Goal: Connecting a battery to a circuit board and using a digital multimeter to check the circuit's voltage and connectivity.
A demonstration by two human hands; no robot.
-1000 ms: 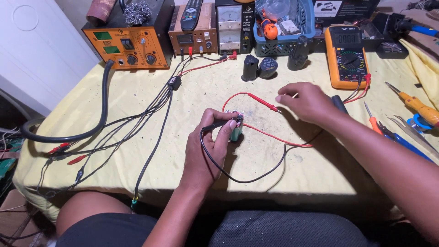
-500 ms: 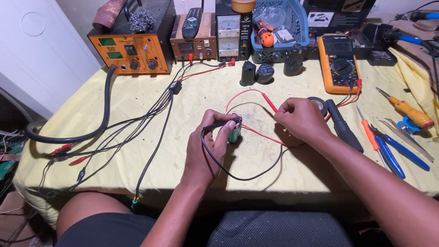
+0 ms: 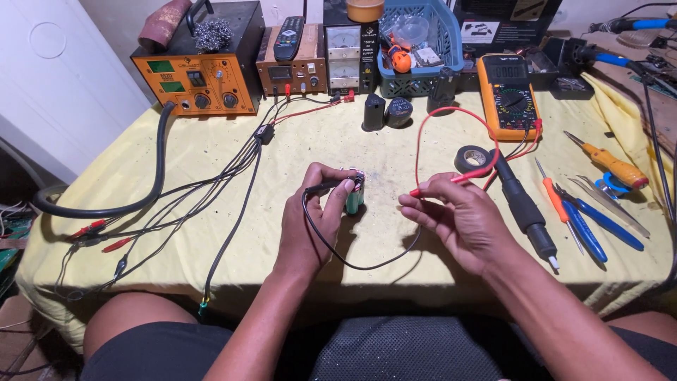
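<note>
My left hand (image 3: 314, 219) grips a small green cylindrical battery cell (image 3: 354, 200) upright on the yellow cloth, together with the black test probe (image 3: 323, 187) pressed near its top. A black lead loops from it across the cloth. My right hand (image 3: 458, 219) pinches the red test probe (image 3: 451, 180) by its handle, a hand's width to the right of the cell, not touching it. The red lead (image 3: 423, 130) arcs up and over to the orange multimeter (image 3: 509, 95) at the back right.
An orange soldering station (image 3: 201, 77), a bench power supply (image 3: 293, 67) and a blue basket (image 3: 416, 49) line the back. Black tape roll (image 3: 471, 159), a black soldering iron (image 3: 525, 208), screwdrivers and tweezers (image 3: 585, 212) lie right. Cables with clips (image 3: 141, 226) spread left.
My right hand has drawn the red probe back to the right, away from the cell, and its lead now arcs higher. The view has shifted down. My left hand holds still.
</note>
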